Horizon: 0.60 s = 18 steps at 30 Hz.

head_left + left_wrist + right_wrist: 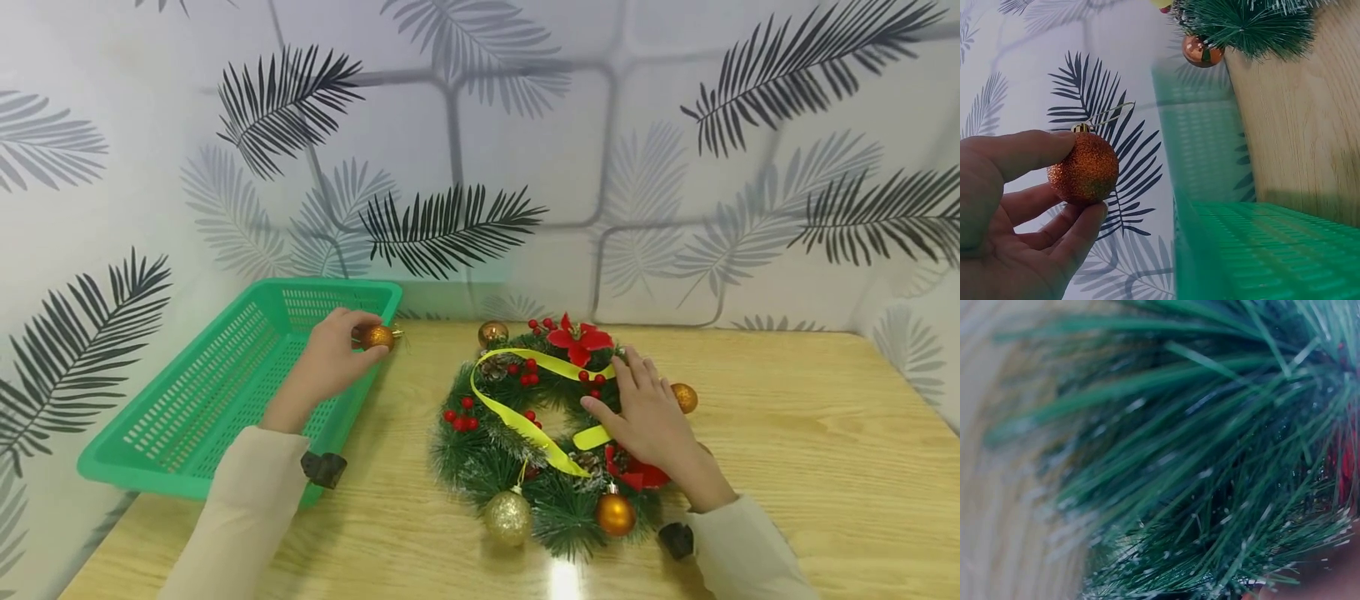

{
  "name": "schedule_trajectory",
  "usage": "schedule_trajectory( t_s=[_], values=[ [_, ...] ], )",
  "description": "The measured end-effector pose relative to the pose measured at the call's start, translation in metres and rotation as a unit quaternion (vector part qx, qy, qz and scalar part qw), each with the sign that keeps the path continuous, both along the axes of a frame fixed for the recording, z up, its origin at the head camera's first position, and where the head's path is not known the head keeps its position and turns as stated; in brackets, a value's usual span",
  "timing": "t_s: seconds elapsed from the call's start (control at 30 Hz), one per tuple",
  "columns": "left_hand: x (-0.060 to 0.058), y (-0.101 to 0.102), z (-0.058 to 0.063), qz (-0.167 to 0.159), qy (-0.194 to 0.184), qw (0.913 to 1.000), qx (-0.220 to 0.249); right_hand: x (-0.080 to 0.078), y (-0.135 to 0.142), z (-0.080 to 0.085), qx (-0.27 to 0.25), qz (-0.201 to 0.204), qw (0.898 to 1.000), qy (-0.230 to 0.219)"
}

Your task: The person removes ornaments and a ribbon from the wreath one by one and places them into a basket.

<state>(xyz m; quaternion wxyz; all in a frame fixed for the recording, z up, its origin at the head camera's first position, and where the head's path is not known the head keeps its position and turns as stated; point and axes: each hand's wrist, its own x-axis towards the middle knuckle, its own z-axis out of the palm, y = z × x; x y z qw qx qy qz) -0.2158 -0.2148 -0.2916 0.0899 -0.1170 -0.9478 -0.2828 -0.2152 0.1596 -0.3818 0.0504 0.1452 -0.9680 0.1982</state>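
My left hand [333,358] pinches a glittery orange Christmas ball [1085,167] between thumb and fingers, over the right rim of the green basket [217,487]. A gold cap and a thin loop [1113,114] stick out of the ball. On the table lies a green Christmas wreath [468,450] with red berries, red flowers, pine cones and several hanging balls. My right hand [651,417] rests on the wreath's right side, fingers spread. A yellow ribbon [513,421] lies in a loop across the wreath, one end by the right fingers. Green needles [1179,437] fill the right wrist view.
The wooden table [817,433] meets a wall [525,150] with a leaf pattern at the back. A gold ball [510,518] and a shiny orange ball [616,514] hang at the wreath's front, and a copper ball [492,334] sits at its back left.
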Motion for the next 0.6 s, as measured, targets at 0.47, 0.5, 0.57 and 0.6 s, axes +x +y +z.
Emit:
schedule_trajectory(
  t_s=[0.47, 0.5, 0.57, 0.6],
  values=[
    [0.001, -0.011, 0.010, 0.021, -0.018, 0.9985, 0.047, 0.000, -0.001, -0.002, -0.002, 0.008, 1.000, 0.009],
    [0.001, -0.012, 0.012, 0.021, -0.015, 0.9987, 0.043, -0.001, -0.001, -0.002, -0.002, 0.009, 1.000, 0.010],
    [0.000, -0.014, 0.017, 0.026, -0.012, 0.9990, 0.034, -0.001, 0.000, -0.003, -0.001, 0.008, 1.000, 0.009],
    [0.000, -0.016, 0.019, 0.028, -0.010, 0.9992, 0.029, -0.001, 0.000, -0.003, -0.001, 0.008, 1.000, 0.009]
  ],
)
